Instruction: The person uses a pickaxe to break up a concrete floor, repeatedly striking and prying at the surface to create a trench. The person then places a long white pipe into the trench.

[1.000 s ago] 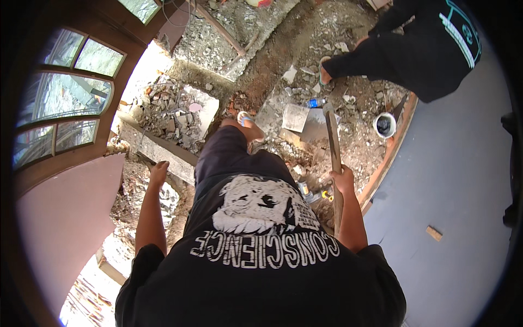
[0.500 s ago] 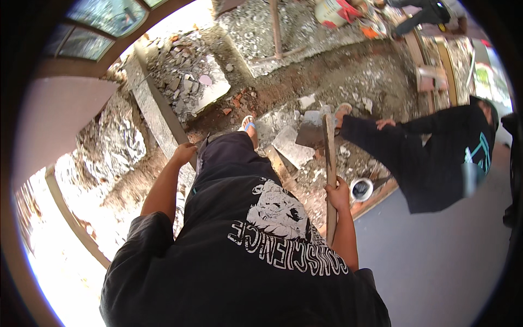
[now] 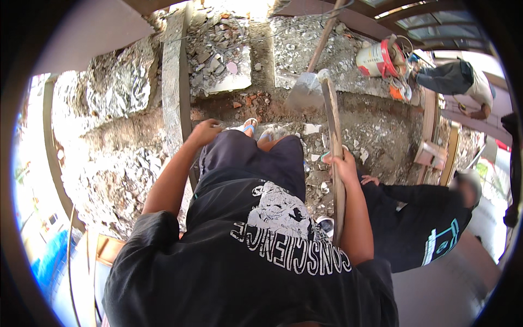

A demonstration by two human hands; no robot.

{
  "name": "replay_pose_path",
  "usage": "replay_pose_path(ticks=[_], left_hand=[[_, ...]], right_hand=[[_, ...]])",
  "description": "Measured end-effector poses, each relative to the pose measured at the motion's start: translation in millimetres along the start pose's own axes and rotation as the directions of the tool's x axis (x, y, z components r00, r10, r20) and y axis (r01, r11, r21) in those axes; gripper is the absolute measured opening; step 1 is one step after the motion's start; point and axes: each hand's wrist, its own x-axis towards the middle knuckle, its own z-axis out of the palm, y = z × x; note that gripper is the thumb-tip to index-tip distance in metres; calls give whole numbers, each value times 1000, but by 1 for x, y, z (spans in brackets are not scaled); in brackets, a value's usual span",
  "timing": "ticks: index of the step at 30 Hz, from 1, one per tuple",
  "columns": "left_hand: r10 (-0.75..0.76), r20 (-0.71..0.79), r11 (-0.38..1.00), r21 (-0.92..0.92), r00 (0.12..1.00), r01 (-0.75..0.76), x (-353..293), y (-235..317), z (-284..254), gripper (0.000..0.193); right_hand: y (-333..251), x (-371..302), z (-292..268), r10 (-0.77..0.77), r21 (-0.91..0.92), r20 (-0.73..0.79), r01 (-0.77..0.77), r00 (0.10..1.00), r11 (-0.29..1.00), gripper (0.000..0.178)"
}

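Observation:
My right hand (image 3: 344, 166) is wrapped round the wooden handle of a hoe (image 3: 333, 128). The handle runs upright past my right side. Its broad metal blade (image 3: 305, 92) is at the far end, over the dirt trench in front of my feet. My left hand (image 3: 205, 132) holds nothing; its fingers are loosely apart beside my left knee, near a concrete beam (image 3: 173, 71). A sandal with a blue strap (image 3: 250, 127) shows on one of my feet.
A person in black (image 3: 419, 218) sits close on my right. Another person (image 3: 474, 87) bends at the far right, near a red and white bucket (image 3: 377, 60). Broken concrete (image 3: 218, 62) lies ahead, beside a long wooden pole (image 3: 326, 38). Rubble (image 3: 125, 174) covers the left side.
The view has swung right. The hoe's blade is now farther forward, and my right hand has risen with the handle. My left hand has moved forward beside the knee.

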Motion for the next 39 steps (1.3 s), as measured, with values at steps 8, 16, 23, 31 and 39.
replay_pose_path(ticks=[8, 16, 23, 31, 39], left_hand=[[171, 546, 768, -596, 820, 236, -38, 185, 66, 84], [-39, 465, 993, -83, 884, 87, 19, 171, 114, 109], [-5, 604, 987, -126, 797, 102, 70, 127, 144, 93], [108, 613, 989, -149, 783, -20, 160, 37, 157, 90], [130, 592, 988, -146, 795, -53, 251, -26, 160, 91]], right_hand=[[-26, 187, 68, 226, 228, 120, -248, 967, 941, 20], [77, 279, 189, 368, 639, 44, -310, 929, 704, 21], [165, 337, 171, 435, 706, 445, -606, 782, 366, 34], [234, 445, 213, 727, 798, 93, -488, 680, 354, 24], [250, 499, 243, 771, 822, -35, -421, 635, 384, 25]])
